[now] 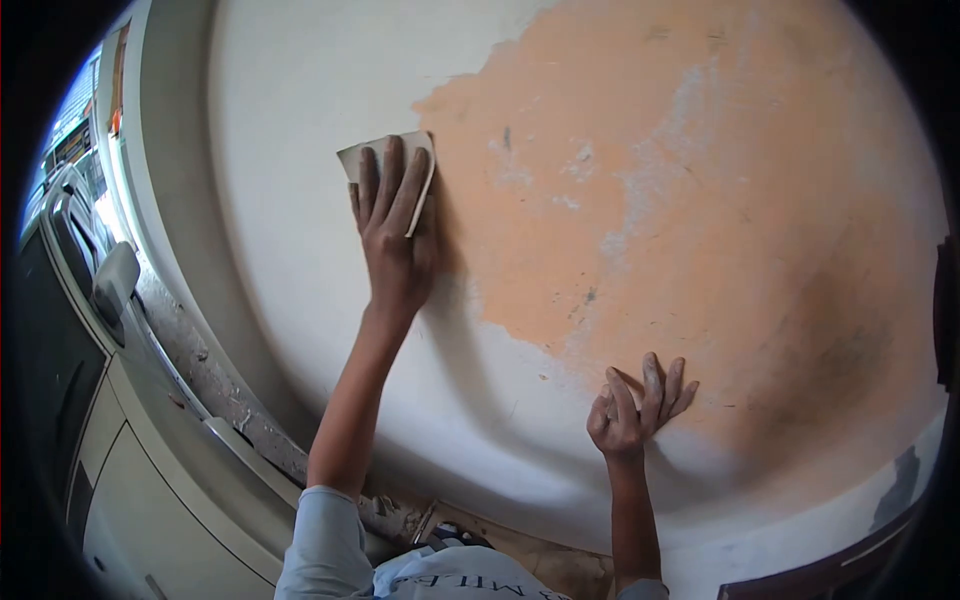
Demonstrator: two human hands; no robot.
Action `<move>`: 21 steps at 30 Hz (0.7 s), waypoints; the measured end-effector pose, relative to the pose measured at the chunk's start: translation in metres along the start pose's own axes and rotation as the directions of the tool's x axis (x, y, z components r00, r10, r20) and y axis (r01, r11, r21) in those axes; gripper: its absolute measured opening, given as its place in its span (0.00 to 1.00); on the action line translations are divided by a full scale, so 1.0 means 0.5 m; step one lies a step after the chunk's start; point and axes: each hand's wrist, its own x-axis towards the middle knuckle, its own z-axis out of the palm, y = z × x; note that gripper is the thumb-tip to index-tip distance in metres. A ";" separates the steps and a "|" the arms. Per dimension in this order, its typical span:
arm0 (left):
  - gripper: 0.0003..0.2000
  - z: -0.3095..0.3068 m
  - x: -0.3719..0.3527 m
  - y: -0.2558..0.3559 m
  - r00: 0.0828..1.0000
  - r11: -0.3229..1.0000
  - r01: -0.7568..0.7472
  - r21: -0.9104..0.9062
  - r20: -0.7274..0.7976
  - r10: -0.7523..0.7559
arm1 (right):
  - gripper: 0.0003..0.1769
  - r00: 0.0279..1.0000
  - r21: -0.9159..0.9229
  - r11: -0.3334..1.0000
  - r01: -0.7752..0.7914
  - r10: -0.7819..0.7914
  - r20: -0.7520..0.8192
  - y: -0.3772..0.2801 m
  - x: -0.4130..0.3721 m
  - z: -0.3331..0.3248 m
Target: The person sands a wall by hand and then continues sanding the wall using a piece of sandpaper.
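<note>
My left hand presses a folded sheet of sandpaper against the wall, its fingers stretched up over the sheet. The sheet lies on the off-white paint, right beside the ragged edge of a large peach-orange patch. Lower down and to the right, my right hand rests its spread fingertips on the wall near the patch's bottom edge. No object shows in that hand. Pale dust coats the fingers of both hands.
At left, close to the wall, stands a vehicle with a side mirror. Debris lies on a ledge between them. A dark-edged object is at bottom right. Scuffs and a dark smudge mark the patch.
</note>
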 end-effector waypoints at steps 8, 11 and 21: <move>0.29 0.005 -0.209 0.005 0.983 0.995 0.102 -0.012 0.157 -0.099 | 0.10 1.000 -0.021 1.000 0.014 -0.014 -0.022 -0.003 0.002 0.006; 0.25 0.000 -0.069 -0.008 0.996 0.999 0.029 -0.014 0.083 -0.027 | 0.09 0.999 -0.024 0.999 0.033 -0.033 -0.012 -0.005 0.006 0.003; 0.25 -0.004 -0.142 0.015 0.979 0.989 0.145 -0.002 0.142 -0.143 | 0.08 0.998 -0.039 0.998 0.053 -0.054 -0.018 -0.006 0.006 0.005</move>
